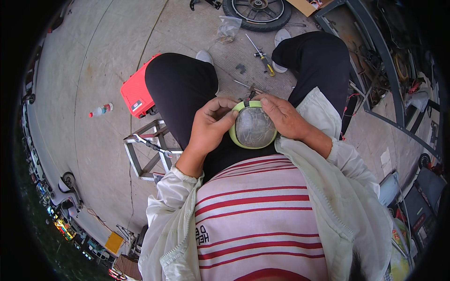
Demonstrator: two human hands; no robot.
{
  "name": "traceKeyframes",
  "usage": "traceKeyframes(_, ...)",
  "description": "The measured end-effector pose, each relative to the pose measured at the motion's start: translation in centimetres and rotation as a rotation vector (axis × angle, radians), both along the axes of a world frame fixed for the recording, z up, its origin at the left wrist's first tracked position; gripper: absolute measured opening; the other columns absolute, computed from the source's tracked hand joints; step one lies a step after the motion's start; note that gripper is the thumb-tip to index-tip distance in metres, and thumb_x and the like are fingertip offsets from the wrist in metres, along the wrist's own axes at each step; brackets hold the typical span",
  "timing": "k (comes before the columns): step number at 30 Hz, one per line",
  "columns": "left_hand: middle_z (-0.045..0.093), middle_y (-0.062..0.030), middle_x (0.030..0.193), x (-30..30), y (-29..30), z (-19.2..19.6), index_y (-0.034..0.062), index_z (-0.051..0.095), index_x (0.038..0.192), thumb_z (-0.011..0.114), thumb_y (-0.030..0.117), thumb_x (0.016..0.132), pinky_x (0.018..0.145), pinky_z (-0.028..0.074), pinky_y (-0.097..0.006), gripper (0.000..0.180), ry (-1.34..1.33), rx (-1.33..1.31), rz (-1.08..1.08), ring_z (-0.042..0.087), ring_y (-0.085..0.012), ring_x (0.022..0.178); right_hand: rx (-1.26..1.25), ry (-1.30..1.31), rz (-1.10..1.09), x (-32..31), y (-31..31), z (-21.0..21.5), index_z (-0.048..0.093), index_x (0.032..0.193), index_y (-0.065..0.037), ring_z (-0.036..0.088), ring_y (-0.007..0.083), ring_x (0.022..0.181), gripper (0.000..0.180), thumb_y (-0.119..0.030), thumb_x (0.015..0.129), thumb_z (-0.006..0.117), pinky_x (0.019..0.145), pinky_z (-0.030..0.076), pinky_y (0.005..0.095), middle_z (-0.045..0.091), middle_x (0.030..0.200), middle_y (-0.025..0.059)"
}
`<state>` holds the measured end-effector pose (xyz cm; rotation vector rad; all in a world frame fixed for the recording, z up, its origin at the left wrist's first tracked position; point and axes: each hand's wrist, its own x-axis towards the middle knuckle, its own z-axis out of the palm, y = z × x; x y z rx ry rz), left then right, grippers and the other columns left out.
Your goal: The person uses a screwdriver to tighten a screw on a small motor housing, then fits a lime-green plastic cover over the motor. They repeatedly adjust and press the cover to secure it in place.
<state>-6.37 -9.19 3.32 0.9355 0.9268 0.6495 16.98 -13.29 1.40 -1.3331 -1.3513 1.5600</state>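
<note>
Above my lap, both hands hold a round object (pixel 255 127) that looks like a vehicle lamp. It has a lime-green rim and a scratched, cloudy grey front, with a small dark piece at its top edge. My left hand (pixel 214 122) grips the rim at the upper left, thumb pressed against it. At the upper right, my right hand (pixel 283 118) has its fingers and thumb on the rim. The far side of the object is hidden.
A red case (pixel 137 91) stands beside my left knee, near a metal frame stool (pixel 152 149) with a wrench (pixel 152 144) on it. Ahead lie a screwdriver (pixel 267 64), a plastic bag (pixel 228 29) and a wheel (pixel 258 23). A plastic bottle (pixel 101 110) lies left; a grey metal frame (pixel 398 89) stands right.
</note>
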Motion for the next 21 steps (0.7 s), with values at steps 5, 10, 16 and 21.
traceKeyframes(5, 0.067, -0.0085, 0.117, 0.3, -0.3, 0.0, -0.0045, 0.067, 0.115, 0.068, -0.001, 0.095, 0.096, 0.051, -0.029, 0.021, -0.011, 0.034, 0.026, 0.065, -0.0155, 0.108, -0.003, -0.004, -0.012, -0.1, -0.1, 0.0, 0.065, 0.112, 0.0, 0.057, 0.023, 0.096, 0.044, -0.037, 0.11, 0.041, 0.091, 0.045, 0.0352, 0.062, 0.098, 0.0133)
traceKeyframes(10, 0.067, -0.0084, 0.116, 0.1, -0.5, -0.6, -0.0031, 0.07, 0.113, 0.071, 0.002, 0.094, 0.094, 0.051, -0.028, 0.02, 0.04, 0.069, 0.029, 0.065, -0.0147, 0.104, -0.042, 0.019, -0.032, -0.2, -0.2, -0.1, 0.065, 0.111, 0.0, 0.058, 0.0241, 0.096, 0.044, -0.036, 0.11, 0.041, 0.092, 0.045, 0.036, 0.062, 0.098, 0.0138)
traceKeyframes(16, 0.068, -0.0089, 0.116, 0.1, -0.1, -1.2, -0.0021, 0.072, 0.113, 0.073, 0.008, 0.094, 0.095, 0.049, -0.029, 0.022, 0.088, 0.094, -0.008, 0.064, -0.0159, 0.105, -0.023, 0.003, -0.044, 0.0, -0.4, -0.6, 0.065, 0.111, 0.0, 0.058, 0.0271, 0.095, 0.043, -0.035, 0.11, 0.041, 0.092, 0.045, 0.0363, 0.062, 0.098, 0.0146)
traceKeyframes(21, 0.067, -0.0103, 0.122, 0.3, 0.1, -1.3, -0.0021, 0.069, 0.121, 0.071, 0.014, 0.096, 0.101, 0.047, -0.031, 0.03, -0.019, -0.101, -0.008, 0.062, -0.0194, 0.112, -0.152, 0.089, -0.064, 0.4, -0.8, -1.4, 0.063, 0.122, 0.0, 0.06, 0.0181, 0.105, 0.048, -0.039, 0.111, 0.037, 0.098, 0.045, 0.0311, 0.065, 0.11, 0.01)
